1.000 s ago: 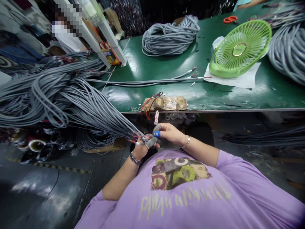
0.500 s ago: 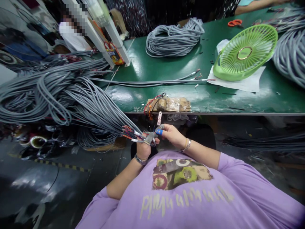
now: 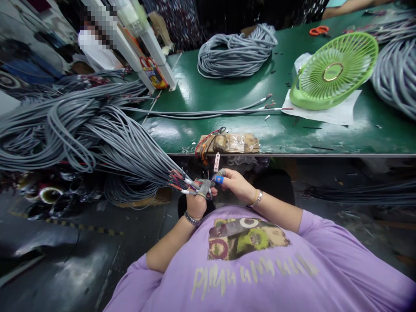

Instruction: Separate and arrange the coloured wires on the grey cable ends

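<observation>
A thick bundle of grey cables [image 3: 139,138] runs down from the bench at the left, ending in stripped red, dark and orange wires [image 3: 177,177] with white sleeves. My left hand [image 3: 196,204] is closed around cable ends in front of my body, its thumb in a grey covering. Close beside it, my right hand [image 3: 238,185] pinches at thin wires; blue tape wraps one of its digits and a grey covering is on another. Just what lies between the right fingertips is partly hidden.
On the green bench [image 3: 182,134] are a taped wooden block [image 3: 240,143] with a hanging tag [image 3: 216,161], a green fan [image 3: 334,71], orange-handled scissors [image 3: 319,30] and a coil of grey cable [image 3: 235,54]. White posts [image 3: 156,47] rise at the back left. Another person's arm [image 3: 347,8] shows at the far right.
Both hands stay nearly in place, with only slight finger movement at the wires. The loose wire ends by my left hand have shifted a little.
</observation>
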### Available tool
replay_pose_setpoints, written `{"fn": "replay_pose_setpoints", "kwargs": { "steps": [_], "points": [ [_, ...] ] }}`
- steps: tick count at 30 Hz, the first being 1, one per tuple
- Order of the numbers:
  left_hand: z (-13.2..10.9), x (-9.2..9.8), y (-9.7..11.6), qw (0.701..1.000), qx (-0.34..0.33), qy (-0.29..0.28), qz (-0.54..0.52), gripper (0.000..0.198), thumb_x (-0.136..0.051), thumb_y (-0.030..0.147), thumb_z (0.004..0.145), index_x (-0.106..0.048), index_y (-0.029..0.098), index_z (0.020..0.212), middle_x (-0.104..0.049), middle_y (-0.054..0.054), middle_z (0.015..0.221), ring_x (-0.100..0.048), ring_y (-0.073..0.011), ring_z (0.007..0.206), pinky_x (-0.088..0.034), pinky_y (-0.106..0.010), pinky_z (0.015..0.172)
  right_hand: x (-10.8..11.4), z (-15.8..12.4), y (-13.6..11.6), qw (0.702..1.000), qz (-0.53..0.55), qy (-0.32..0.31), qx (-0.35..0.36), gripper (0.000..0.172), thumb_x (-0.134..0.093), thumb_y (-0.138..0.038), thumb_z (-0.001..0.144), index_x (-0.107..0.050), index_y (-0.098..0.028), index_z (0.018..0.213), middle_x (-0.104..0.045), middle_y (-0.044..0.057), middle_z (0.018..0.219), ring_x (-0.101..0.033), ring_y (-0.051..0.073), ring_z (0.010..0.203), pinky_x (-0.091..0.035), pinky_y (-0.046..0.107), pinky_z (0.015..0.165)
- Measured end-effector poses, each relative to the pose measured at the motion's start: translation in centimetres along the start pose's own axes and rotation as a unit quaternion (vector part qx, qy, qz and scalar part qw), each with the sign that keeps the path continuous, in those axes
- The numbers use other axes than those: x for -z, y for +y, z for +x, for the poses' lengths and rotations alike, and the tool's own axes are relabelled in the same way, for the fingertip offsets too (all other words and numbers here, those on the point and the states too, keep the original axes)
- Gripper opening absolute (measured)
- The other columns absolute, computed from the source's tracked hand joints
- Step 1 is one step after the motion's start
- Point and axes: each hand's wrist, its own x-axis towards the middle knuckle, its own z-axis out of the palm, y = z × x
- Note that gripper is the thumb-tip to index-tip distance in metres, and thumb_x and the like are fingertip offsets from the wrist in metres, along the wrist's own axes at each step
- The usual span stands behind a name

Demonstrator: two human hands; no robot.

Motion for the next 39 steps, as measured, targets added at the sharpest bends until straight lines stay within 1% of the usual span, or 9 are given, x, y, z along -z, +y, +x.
{"fn": "replay_pose_setpoints", "kwargs": {
  "steps": [5,8,14,17,21,25,30,35,39],
  "points": [
    [-0.4,0.0,0.6,0.997,-0.015,-0.033,0.068,0.023,-0.068,0.036,0.076,-0.064,0.016,0.065,-0.068,-0.002,0.055,-0.066,-0.0161,0.052,-0.050,-0.024,0.049,-0.9,0.0,-0.4,0.999,0.018,-0.021,-0.019,0.042,-0.076,-0.048,0.064,-0.054,-0.016,0.079,-0.053,-0.004,0.060,-0.047,0.009,0.051,-0.033,0.022,0.048],
    [-0.6,-0.1,0.9,0.996,-0.017,-0.033,0.082,0.024,-0.067,0.035,0.077,-0.063,0.017,0.062,-0.067,-0.002,0.055,-0.065,-0.0156,0.050,-0.050,-0.024,0.049,-1.1,0.0,0.0,0.999,0.034,-0.007,-0.014,0.043,-0.077,-0.049,0.062,-0.053,-0.016,0.075,-0.053,-0.004,0.059,-0.046,0.008,0.049,-0.031,0.023,0.048],
    [-0.5,0.0,0.3,0.998,-0.024,-0.014,0.062,0.027,-0.065,0.036,0.078,-0.064,0.016,0.061,-0.068,-0.002,0.056,-0.065,-0.0155,0.051,-0.051,-0.024,0.050,-1.1,0.0,0.8,0.998,0.022,0.053,0.014,0.041,-0.078,-0.049,0.061,-0.055,-0.016,0.070,-0.052,-0.004,0.061,-0.041,0.007,0.053,-0.033,0.023,0.052],
    [-0.4,0.1,-0.1,0.999,-0.008,0.005,0.035,0.027,-0.064,0.039,0.079,-0.065,0.015,0.065,-0.068,-0.003,0.056,-0.065,-0.0151,0.049,-0.050,-0.024,0.049,-0.6,0.0,0.7,0.997,0.066,0.044,-0.003,0.040,-0.077,-0.049,0.063,-0.054,-0.016,0.071,-0.049,-0.005,0.060,-0.039,0.006,0.052,-0.034,0.022,0.052],
    [-0.4,0.2,-0.3,1.000,0.009,0.024,0.001,0.027,-0.064,0.042,0.079,-0.066,0.015,0.073,-0.068,-0.003,0.056,-0.065,-0.0151,0.048,-0.049,-0.022,0.046,0.0,-0.2,0.6,0.993,0.110,0.018,-0.042,0.043,-0.078,-0.050,0.061,-0.056,-0.016,0.076,-0.053,-0.004,0.065,-0.042,0.006,0.053,-0.037,0.022,0.053],
    [-0.4,0.1,-0.2,1.000,-0.009,0.016,0.012,0.027,-0.065,0.040,0.079,-0.065,0.015,0.069,-0.068,-0.003,0.055,-0.065,-0.0148,0.048,-0.049,-0.022,0.046,-0.3,-0.2,0.5,0.996,0.082,0.007,-0.045,0.041,-0.080,-0.045,0.059,-0.056,-0.016,0.073,-0.052,-0.004,0.062,-0.042,0.006,0.052,-0.035,0.021,0.051],
    [-0.4,0.2,-0.3,0.999,-0.021,0.009,0.039,0.032,-0.064,0.040,0.080,-0.063,0.015,0.060,-0.067,-0.003,0.053,-0.064,-0.0147,0.048,-0.051,-0.023,0.048,-1.0,-0.3,0.2,0.998,0.059,0.024,-0.017,0.035,-0.080,-0.038,0.056,-0.059,-0.015,0.071,-0.057,-0.001,0.066,-0.045,0.007,0.055,-0.034,0.022,0.052],
    [-0.3,0.3,-0.5,0.999,-0.020,0.022,0.032,0.029,-0.065,0.040,0.078,-0.063,0.015,0.062,-0.066,-0.002,0.052,-0.064,-0.0148,0.047,-0.049,-0.023,0.047,-0.7,-0.5,0.5,0.999,0.035,0.024,-0.015,0.034,-0.079,-0.039,0.058,-0.059,-0.014,0.069,-0.057,-0.002,0.063,-0.045,0.008,0.055,-0.034,0.022,0.051],
    [-0.1,0.3,-0.7,0.999,-0.018,0.034,0.019,0.030,-0.065,0.041,0.077,-0.062,0.016,0.061,-0.066,-0.002,0.052,-0.063,-0.0142,0.047,-0.046,-0.021,0.044,-0.2,-0.7,0.7,1.000,0.013,-0.007,-0.010,0.035,-0.079,-0.040,0.058,-0.060,-0.014,0.070,-0.057,-0.003,0.063,-0.045,0.008,0.055,-0.034,0.022,0.051]
  ]
}}
